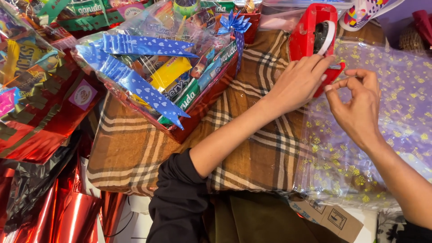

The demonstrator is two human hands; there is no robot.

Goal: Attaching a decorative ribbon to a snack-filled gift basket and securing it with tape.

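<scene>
Left hand (300, 81) grips the red tape dispenser (310, 38) (at 1 o'clock); right hand (355, 101) pinches its clear tape end, hard to see.

Tape dispenser (310, 38) under my left hand (299, 83): red, with a white roll. Sheet (396, 135) below my right hand (355, 108): clear film, small yellow print, purple tint showing through. Cloth (252, 153) beneath: brown and tan plaid with cream and dark stripes. Hamper tray (202, 105): red. Its ribbons (135, 81) and bow (234, 24): blue with white hearts. Foil (58, 211) at lower left: shiny red and black. My left sleeve (180, 202): black.
</scene>
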